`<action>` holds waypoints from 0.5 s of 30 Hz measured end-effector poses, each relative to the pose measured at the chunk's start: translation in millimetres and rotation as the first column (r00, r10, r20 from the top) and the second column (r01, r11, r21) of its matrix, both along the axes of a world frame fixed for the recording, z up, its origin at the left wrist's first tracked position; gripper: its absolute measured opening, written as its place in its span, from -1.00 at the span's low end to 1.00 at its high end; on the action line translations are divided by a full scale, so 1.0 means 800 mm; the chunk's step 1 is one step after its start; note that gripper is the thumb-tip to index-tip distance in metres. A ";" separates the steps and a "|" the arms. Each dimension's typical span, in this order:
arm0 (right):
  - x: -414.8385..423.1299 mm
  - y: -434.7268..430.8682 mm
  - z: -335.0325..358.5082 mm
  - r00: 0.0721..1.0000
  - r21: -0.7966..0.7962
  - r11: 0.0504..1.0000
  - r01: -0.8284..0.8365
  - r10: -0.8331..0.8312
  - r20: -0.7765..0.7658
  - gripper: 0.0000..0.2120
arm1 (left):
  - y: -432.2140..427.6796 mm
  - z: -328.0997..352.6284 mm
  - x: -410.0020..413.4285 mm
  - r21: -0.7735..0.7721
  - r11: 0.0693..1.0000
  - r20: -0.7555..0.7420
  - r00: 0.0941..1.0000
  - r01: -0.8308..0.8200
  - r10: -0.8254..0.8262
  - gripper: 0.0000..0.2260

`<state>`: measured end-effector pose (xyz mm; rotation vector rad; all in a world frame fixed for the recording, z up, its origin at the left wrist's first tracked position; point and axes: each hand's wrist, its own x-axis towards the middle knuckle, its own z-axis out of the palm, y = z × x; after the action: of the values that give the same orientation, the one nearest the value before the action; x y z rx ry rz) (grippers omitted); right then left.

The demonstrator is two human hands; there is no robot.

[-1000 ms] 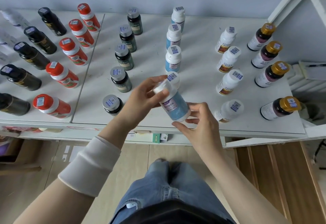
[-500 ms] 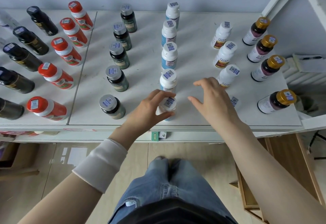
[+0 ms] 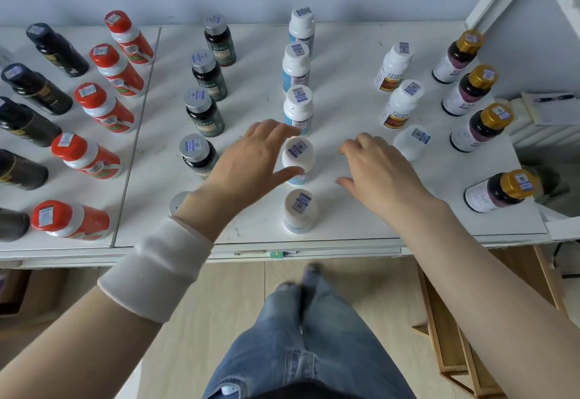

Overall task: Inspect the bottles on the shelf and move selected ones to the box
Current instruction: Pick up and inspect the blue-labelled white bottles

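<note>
Scuffed white shelf point(image 3: 345, 106) — left hand point(image 3: 248, 160) touching cylindrical bottle point(image 3: 298, 155).

Person wears white wristband point(image 3: 157, 270) and blue jeans point(image 3: 307, 345).

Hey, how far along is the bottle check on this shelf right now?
Done: nothing shows as moved; every bottle in view sits on the white shelf, and no box holding bottles is visible. In hand: the left hand reaches round the second-from-front blue bottle, thumb on its side; the right hand hovers open. Left: picking, inspecting and boxing.
</note>
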<state>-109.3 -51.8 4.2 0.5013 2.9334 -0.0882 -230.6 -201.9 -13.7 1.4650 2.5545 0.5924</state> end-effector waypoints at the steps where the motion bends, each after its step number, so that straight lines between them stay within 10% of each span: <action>1: -0.004 0.003 -0.002 1.000 0.011 1.000 -0.026 0.026 0.018 -0.60 | 0.011 0.002 -0.006 -0.129 0.991 -0.019 1.000 0.018 -0.021 -0.47; 7: -0.017 0.022 -0.021 0.993 -0.038 0.994 -0.106 0.108 0.051 -0.63 | 0.046 0.002 -0.014 -0.330 0.944 0.055 0.998 0.022 -0.005 -0.55; 10: -0.020 0.029 -0.029 0.991 -0.402 0.914 0.045 -0.091 -0.096 -0.57 | 0.039 0.011 -0.020 -0.148 0.986 0.271 0.956 -0.074 0.112 -0.59; 15: -0.028 0.027 -0.019 0.893 -0.990 0.051 0.132 -0.440 0.096 -0.74 | 0.013 0.034 -0.020 0.220 0.932 0.752 0.658 -0.287 0.025 -0.64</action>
<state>-131.5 -30.2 -10.7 0.7888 2.0090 -2.1470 -246.7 -191.9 13.5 0.7765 1.9639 1.3647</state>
